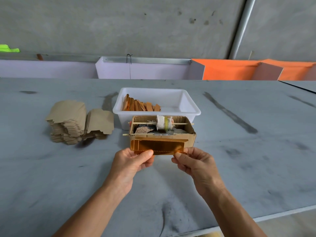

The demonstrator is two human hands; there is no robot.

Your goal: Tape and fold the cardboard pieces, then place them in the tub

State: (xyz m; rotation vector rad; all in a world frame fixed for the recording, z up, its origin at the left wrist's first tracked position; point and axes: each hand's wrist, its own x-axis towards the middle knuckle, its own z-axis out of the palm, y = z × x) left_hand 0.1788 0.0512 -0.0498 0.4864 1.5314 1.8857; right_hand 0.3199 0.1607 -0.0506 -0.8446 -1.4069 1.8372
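I hold a flat orange-brown cardboard piece with white dashed lines in front of a small cardboard dispenser box. My left hand pinches its lower left edge, thumb on top. At the lower right corner, my right hand pinches it. Inside the dispenser box a white tape roll sits on a thin wooden stick. Behind it stands a white plastic tub with several folded orange-brown pieces leaning along its left side.
A stack of flat beige cardboard blanks lies on the grey table to the left of the tub. Lilac and orange panels line the far edge. The table's near edge runs lower right.
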